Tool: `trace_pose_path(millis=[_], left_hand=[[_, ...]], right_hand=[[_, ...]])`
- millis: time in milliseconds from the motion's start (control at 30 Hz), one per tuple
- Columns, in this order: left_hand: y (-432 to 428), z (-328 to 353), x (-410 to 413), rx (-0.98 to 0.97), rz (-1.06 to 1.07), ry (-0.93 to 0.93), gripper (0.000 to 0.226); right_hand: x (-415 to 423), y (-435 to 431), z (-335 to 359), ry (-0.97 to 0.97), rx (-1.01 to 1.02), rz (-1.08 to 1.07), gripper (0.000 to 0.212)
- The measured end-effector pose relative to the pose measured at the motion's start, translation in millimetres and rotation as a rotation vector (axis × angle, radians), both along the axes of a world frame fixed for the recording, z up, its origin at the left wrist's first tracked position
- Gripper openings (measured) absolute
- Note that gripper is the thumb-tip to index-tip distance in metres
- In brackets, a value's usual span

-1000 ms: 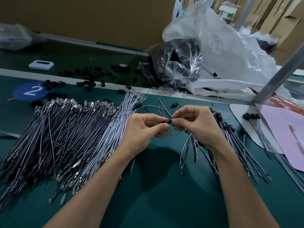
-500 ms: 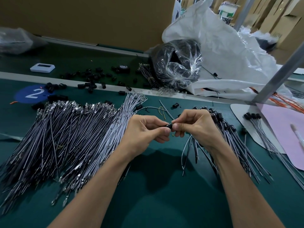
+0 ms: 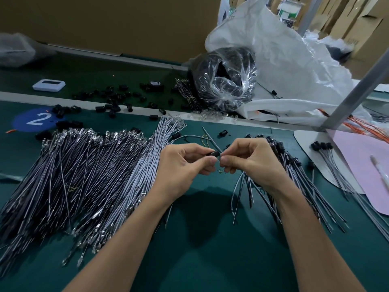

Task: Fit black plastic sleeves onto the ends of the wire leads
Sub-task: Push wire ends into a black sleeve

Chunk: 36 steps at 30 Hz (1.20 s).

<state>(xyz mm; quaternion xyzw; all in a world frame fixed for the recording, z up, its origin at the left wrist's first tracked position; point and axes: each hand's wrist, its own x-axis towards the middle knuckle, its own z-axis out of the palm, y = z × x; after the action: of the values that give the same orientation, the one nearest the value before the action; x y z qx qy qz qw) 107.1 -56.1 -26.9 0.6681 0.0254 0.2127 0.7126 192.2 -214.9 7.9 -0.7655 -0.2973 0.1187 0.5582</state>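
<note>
Sleeve [image 3: 214, 153] at centre, pinched between thumb and fingers of our left hand [image 3: 185, 165], our right hand [image 3: 252, 163] at its 3 o'clock, curled round leads [image 3: 245, 190] hanging down, lead pile [image 3: 84, 175] at 9 o'clock

Two hands [image 3: 181, 165] [image 3: 254, 163], perhaps hundreds of leads [image 3: 84, 175]
</note>
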Motion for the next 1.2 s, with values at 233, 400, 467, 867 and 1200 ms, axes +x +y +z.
trace_pose_path(millis=[233, 400, 467, 867, 1200], left_hand=[[1.0, 0.6, -1.5, -0.040, 0.001, 0.010, 0.013], [-0.3, -1.8, -0.3, 0.006, -0.013, 0.012, 0.016], [-0.7, -2.5, -0.5, 0.023, -0.010, 0.015, 0.018], [0.5, 3.4, -5.7, -0.009, -0.116, 0.037, 0.013], [-0.6, 0.7, -4.0, 0.071, -0.035, -0.012, 0.024]], right_hand=[[0.5, 0.9, 0.7, -0.064, 0.128, -0.038, 0.012], [-2.8, 5.6, -0.9, -0.080, 0.101, 0.015, 0.012], [-3.2, 4.9, -0.2, -0.087, 0.088, 0.015, 0.011], [-1.6, 3.6, -1.4, -0.141, 0.127, 0.070, 0.022], [-3.1, 7.0, -4.5, -0.058, 0.106, 0.039, 0.014]])
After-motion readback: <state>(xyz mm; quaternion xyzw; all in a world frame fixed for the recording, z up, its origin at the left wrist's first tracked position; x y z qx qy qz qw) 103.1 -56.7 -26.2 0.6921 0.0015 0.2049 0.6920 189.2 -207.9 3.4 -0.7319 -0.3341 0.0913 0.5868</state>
